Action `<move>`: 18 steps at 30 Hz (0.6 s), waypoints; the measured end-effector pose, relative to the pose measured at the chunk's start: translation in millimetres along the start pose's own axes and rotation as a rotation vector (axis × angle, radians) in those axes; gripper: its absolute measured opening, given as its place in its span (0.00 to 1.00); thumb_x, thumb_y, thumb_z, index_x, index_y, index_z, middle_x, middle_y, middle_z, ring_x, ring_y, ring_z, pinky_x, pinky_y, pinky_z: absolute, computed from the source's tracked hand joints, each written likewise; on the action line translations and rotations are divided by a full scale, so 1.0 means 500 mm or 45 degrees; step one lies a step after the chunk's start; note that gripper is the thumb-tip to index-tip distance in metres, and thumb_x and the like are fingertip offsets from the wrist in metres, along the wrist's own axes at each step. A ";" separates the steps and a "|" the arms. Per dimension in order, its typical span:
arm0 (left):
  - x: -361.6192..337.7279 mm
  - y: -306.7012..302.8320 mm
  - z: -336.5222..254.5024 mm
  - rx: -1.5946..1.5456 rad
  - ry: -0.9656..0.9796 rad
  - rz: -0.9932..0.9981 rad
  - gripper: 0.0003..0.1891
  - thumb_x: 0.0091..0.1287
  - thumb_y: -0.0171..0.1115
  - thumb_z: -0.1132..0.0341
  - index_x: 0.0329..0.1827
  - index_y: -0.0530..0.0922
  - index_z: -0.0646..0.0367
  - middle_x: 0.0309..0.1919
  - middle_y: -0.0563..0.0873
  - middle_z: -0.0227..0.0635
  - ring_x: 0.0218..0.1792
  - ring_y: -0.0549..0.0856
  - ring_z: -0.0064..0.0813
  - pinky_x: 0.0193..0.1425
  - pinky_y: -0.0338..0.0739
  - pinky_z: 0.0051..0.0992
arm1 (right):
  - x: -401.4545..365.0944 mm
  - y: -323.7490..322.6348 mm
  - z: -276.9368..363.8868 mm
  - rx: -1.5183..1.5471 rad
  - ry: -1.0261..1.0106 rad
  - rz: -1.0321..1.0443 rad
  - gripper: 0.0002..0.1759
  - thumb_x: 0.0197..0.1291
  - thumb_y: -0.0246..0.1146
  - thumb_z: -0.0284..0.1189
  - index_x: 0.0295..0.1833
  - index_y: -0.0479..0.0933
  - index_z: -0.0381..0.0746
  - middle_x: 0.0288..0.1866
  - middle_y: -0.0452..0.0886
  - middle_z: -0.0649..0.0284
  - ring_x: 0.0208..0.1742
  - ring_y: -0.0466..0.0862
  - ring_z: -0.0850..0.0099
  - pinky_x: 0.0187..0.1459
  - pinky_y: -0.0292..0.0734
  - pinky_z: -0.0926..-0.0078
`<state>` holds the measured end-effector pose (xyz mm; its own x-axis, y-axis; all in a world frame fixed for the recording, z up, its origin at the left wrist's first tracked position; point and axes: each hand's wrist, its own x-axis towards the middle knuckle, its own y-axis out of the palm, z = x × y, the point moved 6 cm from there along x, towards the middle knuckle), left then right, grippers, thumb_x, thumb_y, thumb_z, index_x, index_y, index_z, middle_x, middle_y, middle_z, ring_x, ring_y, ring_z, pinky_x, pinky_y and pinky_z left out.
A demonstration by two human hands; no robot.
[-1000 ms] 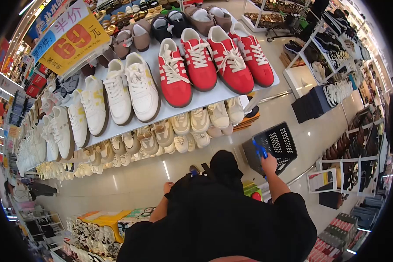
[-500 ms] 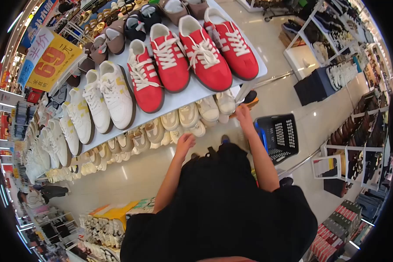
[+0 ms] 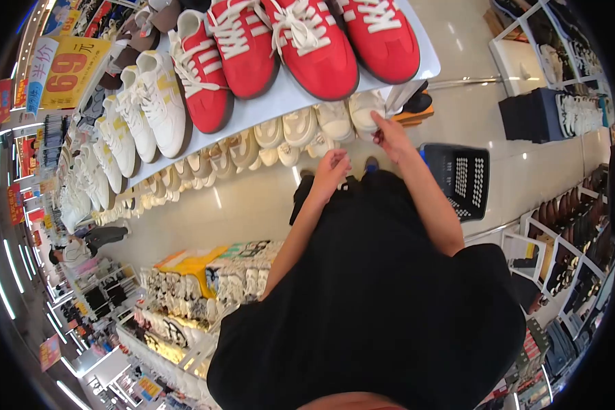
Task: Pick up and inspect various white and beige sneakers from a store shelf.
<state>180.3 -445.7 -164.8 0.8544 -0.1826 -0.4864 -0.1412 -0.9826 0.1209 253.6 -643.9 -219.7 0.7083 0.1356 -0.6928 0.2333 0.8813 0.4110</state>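
Red shoes [image 3: 314, 58] stood side by side on the white bench [image 3: 428, 61], toes outward, presumably so that their fronts showed to passers-by. Below the bench's edge, a cream shoe [image 3: 363, 108] sat at the end of a row of pale shoes [image 3: 268, 131]. The right hand [image 3: 393, 142] was at this shoe's toe; whether its fingers pinched the shoe could not be told. The left hand [image 3: 331, 171] hung nearby, fingers loosely curled around nothing visible. A black basket [image 3: 468, 178] stood on the floor [image 3: 246, 198], perhaps to free both hands; its contents could not be made out.
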 end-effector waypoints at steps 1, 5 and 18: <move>0.005 0.000 -0.002 -0.003 0.002 -0.012 0.20 0.77 0.61 0.61 0.66 0.73 0.63 0.52 0.85 0.40 0.49 0.86 0.29 0.56 0.79 0.29 | -0.018 0.012 0.009 0.056 -0.023 0.004 0.20 0.64 0.73 0.48 0.41 0.80 0.41 0.30 0.79 0.72 0.29 0.74 0.80 0.31 0.69 0.80; 0.010 0.020 -0.067 -0.169 0.016 0.000 0.24 0.78 0.60 0.62 0.72 0.68 0.62 0.59 0.83 0.42 0.58 0.84 0.33 0.62 0.78 0.34 | -0.112 0.046 0.010 0.083 -0.074 0.071 0.19 0.67 0.71 0.46 0.46 0.83 0.41 0.36 0.83 0.72 0.33 0.74 0.84 0.34 0.70 0.83; -0.062 -0.018 -0.160 -0.242 0.077 0.104 0.36 0.59 0.73 0.77 0.72 0.68 0.66 0.62 0.82 0.41 0.63 0.82 0.33 0.68 0.77 0.35 | -0.234 0.083 0.037 -0.446 -0.272 0.444 0.40 0.72 0.66 0.37 0.82 0.57 0.39 0.72 0.73 0.54 0.69 0.76 0.68 0.69 0.71 0.67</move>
<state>194.9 -428.2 -81.6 0.8732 -0.2535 -0.4163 -0.1192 -0.9393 0.3219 192.5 -631.8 -110.7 0.8324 0.3840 -0.3995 -0.2501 0.9037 0.3474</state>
